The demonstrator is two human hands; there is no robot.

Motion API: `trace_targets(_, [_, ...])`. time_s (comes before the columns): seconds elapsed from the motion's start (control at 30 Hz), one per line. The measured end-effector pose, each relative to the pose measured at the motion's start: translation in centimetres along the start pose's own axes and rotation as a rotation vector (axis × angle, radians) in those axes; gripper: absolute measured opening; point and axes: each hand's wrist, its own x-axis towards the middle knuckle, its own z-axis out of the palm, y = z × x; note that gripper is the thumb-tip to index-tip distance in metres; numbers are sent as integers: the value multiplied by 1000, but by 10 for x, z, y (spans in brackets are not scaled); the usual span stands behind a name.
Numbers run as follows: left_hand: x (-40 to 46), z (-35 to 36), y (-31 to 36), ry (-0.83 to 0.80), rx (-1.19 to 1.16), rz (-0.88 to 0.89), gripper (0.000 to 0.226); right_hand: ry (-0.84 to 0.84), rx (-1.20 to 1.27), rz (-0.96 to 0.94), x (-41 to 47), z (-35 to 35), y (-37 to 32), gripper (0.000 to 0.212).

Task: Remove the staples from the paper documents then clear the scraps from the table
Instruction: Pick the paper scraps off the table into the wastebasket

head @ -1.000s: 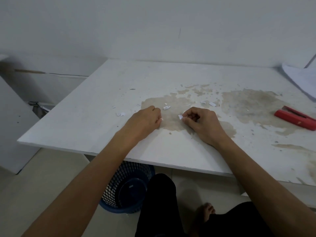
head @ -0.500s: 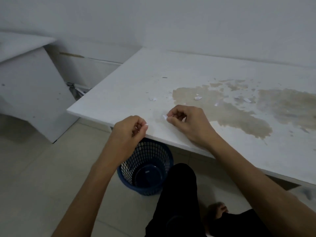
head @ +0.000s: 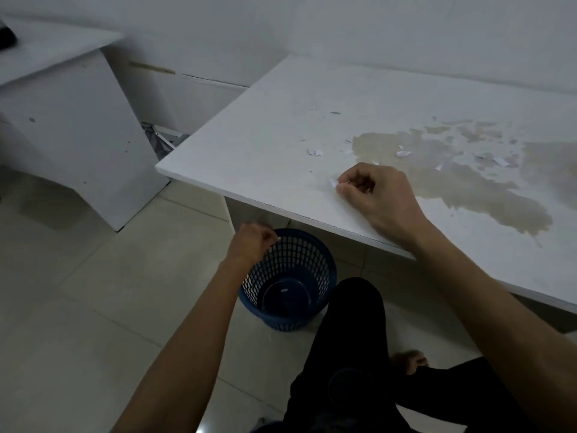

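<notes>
the left hand [head: 253, 242] pinched a tiny scrap just over the near rim of the blue wastebasket [head: 288, 279], which sat directly below it. the right hand [head: 374, 195] pinched a paper scrap [head: 333, 183] on the desk [head: 265, 157], with more scraps [head: 314, 152] beyond.

No readable text, labels, brands, nos. or signs anywhere in view.
</notes>
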Motion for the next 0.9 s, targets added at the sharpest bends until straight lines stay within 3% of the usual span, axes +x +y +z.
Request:
trace_targets(0.2, [30, 5, 1, 14, 18, -22, 18, 0, -2, 20, 0, 1, 1, 5])
trace_targets(0.5, [47, 22, 11, -124, 56, -212, 20, 6, 25, 32, 1, 2, 3, 4])
trace_targets(0.67, [48, 26, 6, -74, 175, -185, 29, 7, 28, 29, 2, 3, 3, 2])
trace_targets(0.9, [40, 25, -2, -2, 107, -116, 13, 7, 38, 29, 1, 2, 1, 4])
